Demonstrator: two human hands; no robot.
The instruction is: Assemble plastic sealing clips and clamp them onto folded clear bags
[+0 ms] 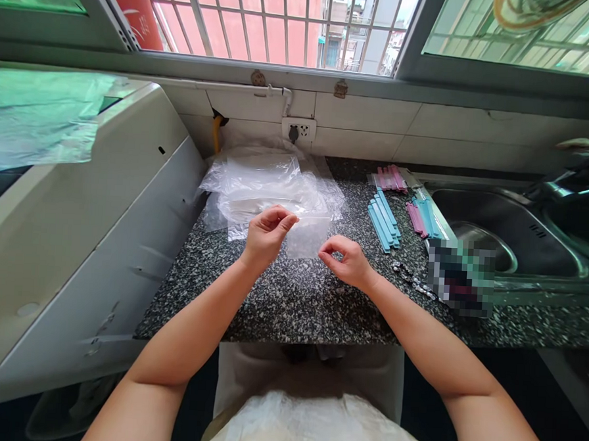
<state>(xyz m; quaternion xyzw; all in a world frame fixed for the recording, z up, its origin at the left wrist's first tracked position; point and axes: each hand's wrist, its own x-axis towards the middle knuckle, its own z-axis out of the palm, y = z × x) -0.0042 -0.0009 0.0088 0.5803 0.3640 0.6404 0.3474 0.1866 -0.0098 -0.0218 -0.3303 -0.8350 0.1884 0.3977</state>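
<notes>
A small clear plastic bag (309, 240) is spread between my two hands over the speckled countertop (280, 305). My left hand (268, 237) is closed in a pinch at its upper left corner. Thumb and finger of my right hand (346, 260) are pinched together at the bag's lower right edge. I see nothing inside the bag. Just behind my left hand lies a loose pile of clear plastic bags (262, 179). To the right of my right hand sit stacks of light blue strips (384, 220).
Pink strips (391, 178) lie by the wall, with more pink and blue strips (425, 217) beside the steel sink (516, 225). A beaded strand (414, 281) runs to a pixelated object (462, 278). A white appliance (140, 239) borders the left. A socket (299, 128) is behind.
</notes>
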